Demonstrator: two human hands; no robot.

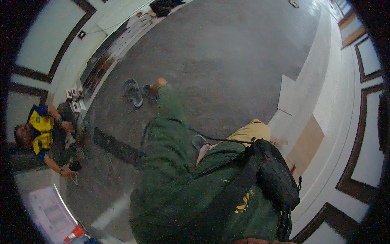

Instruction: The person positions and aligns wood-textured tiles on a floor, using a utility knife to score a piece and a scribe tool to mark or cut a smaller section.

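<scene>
Sandal [134, 93], dark and apparently empty, lay on the grey floor [227, 61] ahead of the wearer and to the left, just beside a second dark shoe [148, 92] partly hidden by the wearer's arm. The left hand [159, 82], at the end of a green sleeve [170, 105], was next to that second shoe; blur made it impossible to tell whether the fingers were open or closed, or whether they touched it. The right hand could not be made out. A black bag [276, 175] hung against the wearer's green shirt, above a bent knee in tan trousers [252, 132]. At far left, a co-worker in a yellow and dark-blue shirt [42, 127] sat low near the wall, one hand at a dark round object [75, 165]. Along the right wall lay a tan board [306, 144] and pale planks [286, 93].
</scene>
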